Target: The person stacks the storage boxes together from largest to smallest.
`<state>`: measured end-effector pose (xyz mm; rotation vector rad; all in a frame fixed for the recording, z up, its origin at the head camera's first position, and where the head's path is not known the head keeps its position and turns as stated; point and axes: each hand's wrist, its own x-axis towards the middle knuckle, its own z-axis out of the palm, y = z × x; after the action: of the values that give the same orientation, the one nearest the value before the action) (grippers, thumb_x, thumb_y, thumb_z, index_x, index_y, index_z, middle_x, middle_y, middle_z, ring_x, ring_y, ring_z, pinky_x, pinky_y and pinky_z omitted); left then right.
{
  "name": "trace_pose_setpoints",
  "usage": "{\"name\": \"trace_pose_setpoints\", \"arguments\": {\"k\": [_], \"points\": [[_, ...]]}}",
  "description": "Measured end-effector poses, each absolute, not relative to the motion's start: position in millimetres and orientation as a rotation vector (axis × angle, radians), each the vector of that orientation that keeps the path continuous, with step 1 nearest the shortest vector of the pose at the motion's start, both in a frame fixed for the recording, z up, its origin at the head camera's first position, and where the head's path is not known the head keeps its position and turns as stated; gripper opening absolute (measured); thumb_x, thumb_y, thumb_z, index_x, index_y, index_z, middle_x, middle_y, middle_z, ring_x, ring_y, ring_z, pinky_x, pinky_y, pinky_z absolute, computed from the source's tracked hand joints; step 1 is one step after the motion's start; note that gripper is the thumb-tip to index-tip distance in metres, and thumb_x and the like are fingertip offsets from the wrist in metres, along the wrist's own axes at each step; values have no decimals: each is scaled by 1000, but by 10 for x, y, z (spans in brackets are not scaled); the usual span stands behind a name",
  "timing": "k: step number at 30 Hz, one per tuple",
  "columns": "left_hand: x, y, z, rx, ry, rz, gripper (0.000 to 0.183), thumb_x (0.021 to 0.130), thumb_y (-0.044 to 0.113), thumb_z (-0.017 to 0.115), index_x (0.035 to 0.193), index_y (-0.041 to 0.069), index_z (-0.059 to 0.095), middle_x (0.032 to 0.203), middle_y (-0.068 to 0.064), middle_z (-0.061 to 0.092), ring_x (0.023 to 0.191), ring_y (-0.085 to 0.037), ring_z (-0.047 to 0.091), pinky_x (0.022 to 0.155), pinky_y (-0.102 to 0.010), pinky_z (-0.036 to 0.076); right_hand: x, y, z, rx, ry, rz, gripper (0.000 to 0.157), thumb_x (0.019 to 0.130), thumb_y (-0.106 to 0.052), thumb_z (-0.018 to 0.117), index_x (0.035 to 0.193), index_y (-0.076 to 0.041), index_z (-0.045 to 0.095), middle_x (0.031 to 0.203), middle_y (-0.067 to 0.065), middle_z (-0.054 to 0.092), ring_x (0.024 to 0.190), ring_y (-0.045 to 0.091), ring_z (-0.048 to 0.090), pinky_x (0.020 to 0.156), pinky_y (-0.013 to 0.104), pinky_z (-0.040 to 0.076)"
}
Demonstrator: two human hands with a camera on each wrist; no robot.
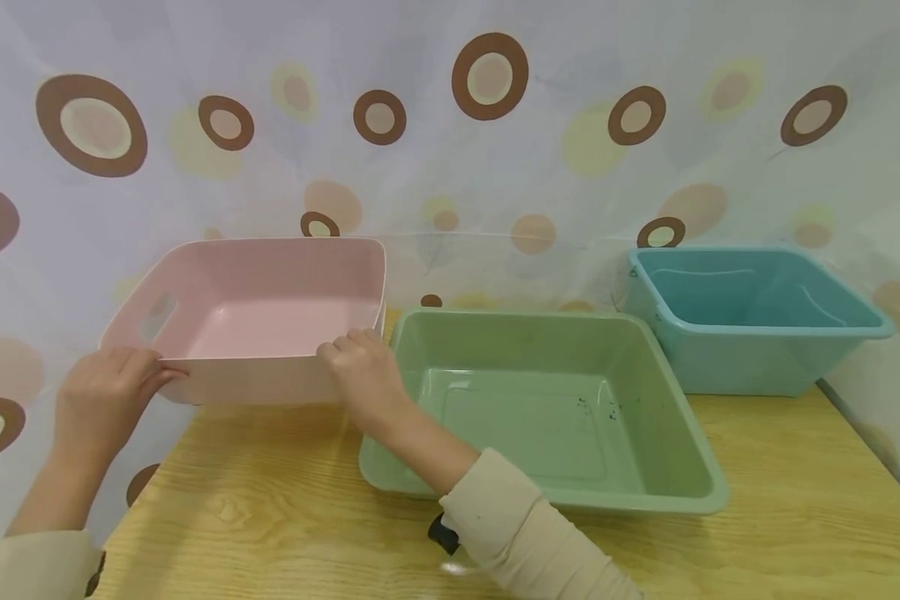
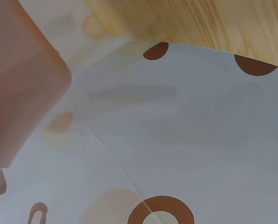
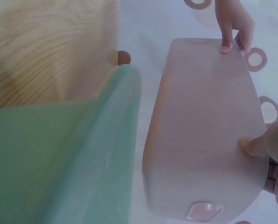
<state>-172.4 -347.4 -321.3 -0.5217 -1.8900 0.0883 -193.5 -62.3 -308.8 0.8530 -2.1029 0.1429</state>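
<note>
Both hands grip the front rim of a pink plastic bin (image 1: 255, 382) with a cut-out handle in its side. My left hand (image 1: 108, 396) holds the front left corner, thumb against the outer wall. Near the front right corner, my right hand (image 1: 367, 379) pinches the rim, its thumb pressed on the outside in the right wrist view. The bin overhangs the table's left edge and seems raised above the tabletop. Its outer wall (image 3: 204, 107) fills much of the right wrist view. In the left wrist view only one corner of the bin (image 2: 24, 88) shows.
A shallow green basin (image 1: 525, 433) sits mid-table, close to the right forearm. Behind it to the right stands a blue-green tub (image 1: 750, 360). The wooden table (image 1: 262, 517) meets a wall covering (image 1: 420, 50) printed with circles.
</note>
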Motion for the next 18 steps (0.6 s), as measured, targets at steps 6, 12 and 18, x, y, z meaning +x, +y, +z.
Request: {"name": "trace_pose_setpoints", "arguments": {"k": [6,12,18], "points": [[-1732,-3368,-3091,-520,-1859,104,47,86,45,41,74,1,53,64,-17,56,53,-38,49,47,-45,40,-1963,-529,-3036,831,-2086,192,24,74,5,59,73,-17,67,68,-7,65,65,9,56,67,19,44],[-1795,-3184,-3053,-518,-1795,7,48,82,49,43,68,3,50,62,-15,55,49,-38,43,45,-46,35,-1995,-355,-3001,793,-2113,249,29,72,9,56,70,-18,64,64,-8,63,65,10,56,66,19,45],[-1856,-3003,-3063,-519,-1753,-32,50,80,51,44,64,4,48,58,-13,52,44,-35,38,41,-43,32,-2006,-167,-2987,794,-2136,287,27,73,11,57,70,-16,64,63,-6,63,61,11,54,63,20,44]]}}
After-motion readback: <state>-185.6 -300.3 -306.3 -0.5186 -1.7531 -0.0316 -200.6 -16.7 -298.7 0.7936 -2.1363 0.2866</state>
